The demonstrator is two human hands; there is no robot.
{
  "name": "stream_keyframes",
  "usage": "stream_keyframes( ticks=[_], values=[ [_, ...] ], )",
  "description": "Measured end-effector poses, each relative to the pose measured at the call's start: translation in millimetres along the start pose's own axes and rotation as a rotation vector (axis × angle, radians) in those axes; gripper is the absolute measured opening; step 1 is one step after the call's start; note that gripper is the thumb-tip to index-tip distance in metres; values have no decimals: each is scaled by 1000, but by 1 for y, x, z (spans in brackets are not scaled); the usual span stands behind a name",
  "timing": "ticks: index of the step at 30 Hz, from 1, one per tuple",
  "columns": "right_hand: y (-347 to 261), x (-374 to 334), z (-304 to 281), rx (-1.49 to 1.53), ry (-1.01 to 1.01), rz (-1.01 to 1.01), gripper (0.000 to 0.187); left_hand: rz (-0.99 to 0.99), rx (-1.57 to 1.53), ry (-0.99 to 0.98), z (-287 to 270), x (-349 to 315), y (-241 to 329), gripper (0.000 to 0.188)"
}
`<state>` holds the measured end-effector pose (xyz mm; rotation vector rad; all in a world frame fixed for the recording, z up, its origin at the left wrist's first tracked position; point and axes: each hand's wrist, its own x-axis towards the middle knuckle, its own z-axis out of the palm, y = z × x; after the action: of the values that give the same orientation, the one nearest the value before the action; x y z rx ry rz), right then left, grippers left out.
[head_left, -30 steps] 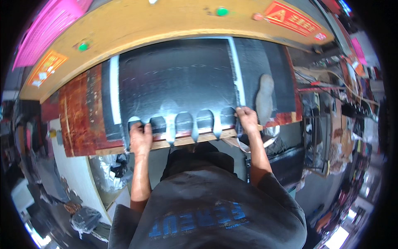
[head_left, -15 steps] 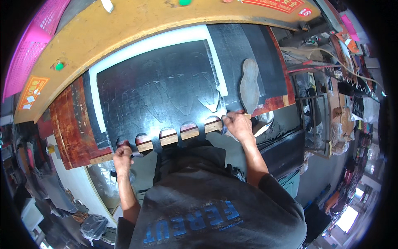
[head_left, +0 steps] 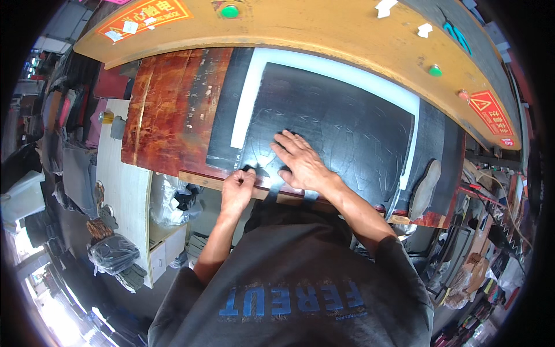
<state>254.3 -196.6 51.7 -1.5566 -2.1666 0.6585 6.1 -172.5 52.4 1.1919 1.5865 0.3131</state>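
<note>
From my end, the red-brown table (head_left: 173, 104) stretches away to the left of the left fingers, and a dark board (head_left: 225, 124) and a strip of white sheet (head_left: 245, 110) lie just beyond them. I see the left hand (head_left: 237, 188) with its fingers pinched together on the near-left edge of the black sheet (head_left: 347, 124), about where I had them half a second ago. That sheet spreads beyond and to the right of those fingers, over the white one. The right hand (head_left: 302, 164) differs most: its fingers were gathered at the near-right corner, and now they lie flat, slightly apart, on the black sheet, just right of the left fingers. Well right of the right fingers, I see the grey sole-shaped piece (head_left: 425, 189) beside the black sheet, as before
</note>
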Motion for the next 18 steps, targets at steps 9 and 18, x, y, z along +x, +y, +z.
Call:
stream_keyframes(
  ticks=[9,18],
  values=[
    [-8,28,22,-89,-76,-1,80,150,-156,-214,-18,61,-16,41],
    [-12,30,35,-90,-98,-31,92,-41,-392,-526,-45,85,-6,30]
  ],
)
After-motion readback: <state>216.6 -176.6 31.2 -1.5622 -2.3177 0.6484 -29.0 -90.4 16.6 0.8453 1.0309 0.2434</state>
